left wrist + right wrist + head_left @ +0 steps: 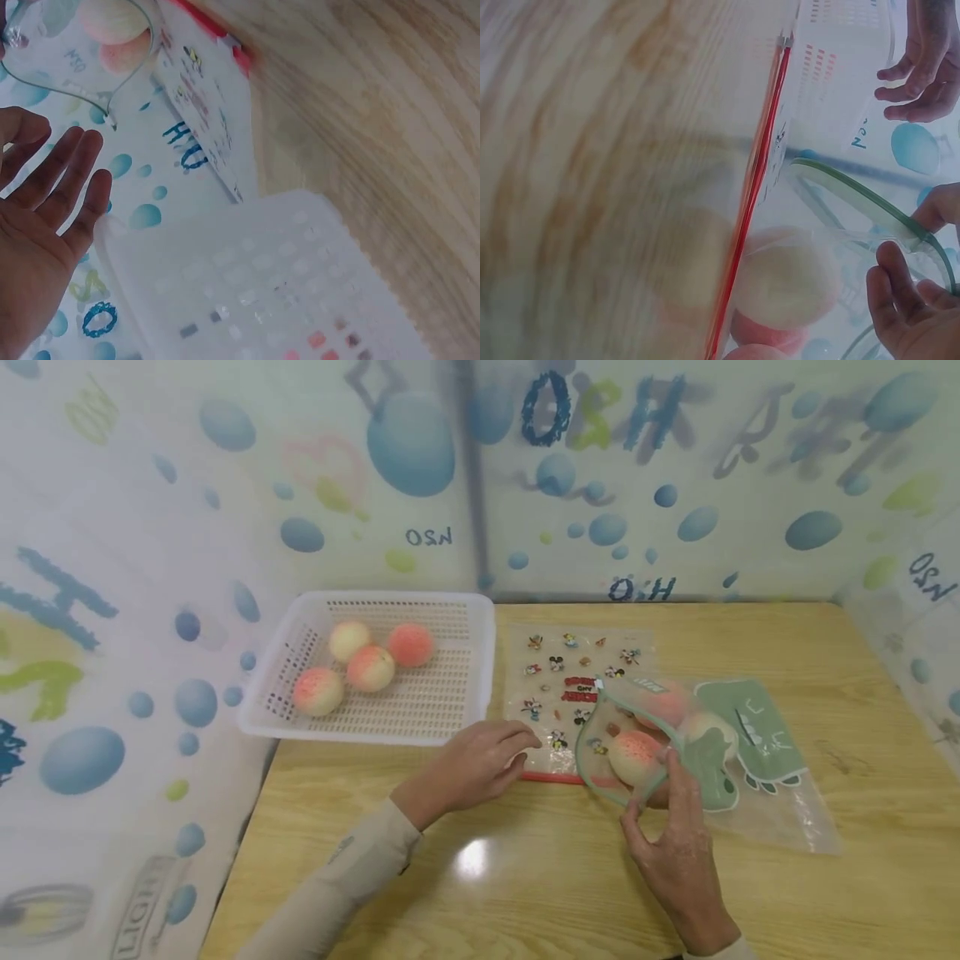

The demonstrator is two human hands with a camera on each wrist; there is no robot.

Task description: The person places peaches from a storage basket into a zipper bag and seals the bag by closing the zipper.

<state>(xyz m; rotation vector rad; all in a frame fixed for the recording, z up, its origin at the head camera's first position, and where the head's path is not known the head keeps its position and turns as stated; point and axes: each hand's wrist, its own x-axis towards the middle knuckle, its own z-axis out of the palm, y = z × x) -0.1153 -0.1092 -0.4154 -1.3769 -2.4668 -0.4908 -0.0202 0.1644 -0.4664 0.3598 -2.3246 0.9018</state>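
A clear zip bag with a green dinosaur print point(708, 772) lies on the table, its green-edged mouth held apart. Inside are peaches, one point(636, 758) close to the opening and others behind it. My right hand point(675, 843) pinches the bag's near rim between thumb and fingers; the right wrist view shows the green rim point(870, 196) in that grip. To the left of the mouth, my left hand point(480, 764) hovers with relaxed fingers and nothing in them. Its loosely spread fingers point(60, 176) show apart from the bag in the left wrist view.
A white perforated basket point(486, 652) at the back left contains several peaches point(371, 668). Between basket and dinosaur bag lies a flat clear bag with cartoon prints point(536, 681) and a red zip point(551, 777). Patterned walls point(555, 527) enclose the table's back and sides.
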